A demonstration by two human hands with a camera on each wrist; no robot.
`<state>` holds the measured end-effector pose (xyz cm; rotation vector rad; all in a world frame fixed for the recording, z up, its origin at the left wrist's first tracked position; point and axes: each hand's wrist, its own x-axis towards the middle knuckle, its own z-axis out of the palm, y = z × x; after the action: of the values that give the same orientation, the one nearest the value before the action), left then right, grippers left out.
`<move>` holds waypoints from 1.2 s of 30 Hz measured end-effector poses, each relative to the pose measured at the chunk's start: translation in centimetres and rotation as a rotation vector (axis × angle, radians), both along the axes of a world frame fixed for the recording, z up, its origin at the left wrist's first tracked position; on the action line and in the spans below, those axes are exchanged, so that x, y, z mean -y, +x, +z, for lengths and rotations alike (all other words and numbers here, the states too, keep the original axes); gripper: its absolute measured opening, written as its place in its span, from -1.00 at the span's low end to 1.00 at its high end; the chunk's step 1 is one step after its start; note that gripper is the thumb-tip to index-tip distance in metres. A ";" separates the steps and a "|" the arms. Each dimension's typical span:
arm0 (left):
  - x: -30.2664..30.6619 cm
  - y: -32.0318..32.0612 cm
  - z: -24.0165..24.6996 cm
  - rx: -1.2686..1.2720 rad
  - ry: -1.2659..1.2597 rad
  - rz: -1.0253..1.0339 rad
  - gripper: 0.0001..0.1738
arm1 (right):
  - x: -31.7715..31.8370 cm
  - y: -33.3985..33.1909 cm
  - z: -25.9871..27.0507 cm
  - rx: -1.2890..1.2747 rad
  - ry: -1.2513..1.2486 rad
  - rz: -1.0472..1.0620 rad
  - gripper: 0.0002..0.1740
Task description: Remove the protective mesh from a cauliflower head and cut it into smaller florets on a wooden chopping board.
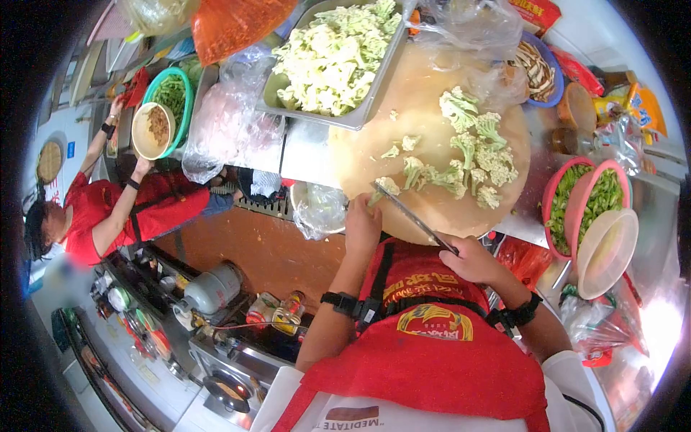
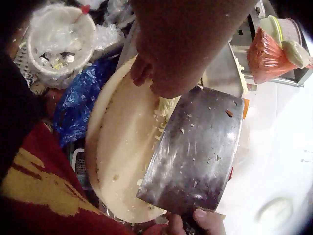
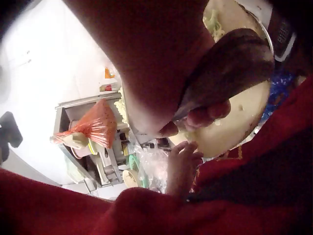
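On the round chopping board (image 1: 360, 155) lie several cauliflower florets (image 1: 493, 162). At the board's near left edge, my left hand (image 1: 363, 225) pinches a small cauliflower piece (image 1: 373, 197); in the left wrist view the curled left fingers (image 2: 142, 71) hide what they hold. My right hand (image 1: 471, 259) grips the handle of a cleaver (image 1: 414, 218), whose blade slants over the board toward the left hand. The blade (image 2: 195, 147) looks broad in the left wrist view. In the right wrist view, the cleaver (image 3: 230, 68) partly covers the board.
A metal tray (image 1: 270, 93) of cauliflower stands beyond the board. Pink baskets (image 1: 584, 209) of cut greens are at right, a bowl (image 1: 554, 79) of sliced food at upper right. Left are a plastic-lined bin (image 1: 317, 209) and another person (image 1: 129, 212) holding a bowl (image 1: 140, 140).
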<state>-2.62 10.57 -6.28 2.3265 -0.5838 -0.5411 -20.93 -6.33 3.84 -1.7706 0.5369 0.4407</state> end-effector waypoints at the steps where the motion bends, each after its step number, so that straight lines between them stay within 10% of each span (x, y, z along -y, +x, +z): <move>1: -0.2 0.1 -0.1 -0.006 0.000 0.003 -0.67 | -0.1 0.0 -0.2 0.016 -0.013 0.021 -0.43; 14: -0.9 0.0 -0.7 -0.113 0.012 0.034 -0.75 | -1.2 1.5 -2.9 -0.038 -0.231 0.159 -0.45; 20: -3.9 3.6 2.0 0.243 0.189 0.073 -0.53 | 1.7 -1.5 -1.0 0.013 -0.092 0.099 -0.44; 27: 2.9 4.5 2.7 0.271 -0.021 -0.693 -0.49 | 3.0 -5.3 1.1 -0.300 0.067 -0.078 -0.49; 36: 5.0 2.0 2.3 -0.137 -0.016 -0.330 -0.50 | 1.4 -5.6 0.5 -0.168 0.097 -0.303 -0.54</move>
<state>-0.58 5.59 -3.95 2.1682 -0.9081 -0.8367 -26.49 -7.73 4.32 -1.5358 0.8741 0.3962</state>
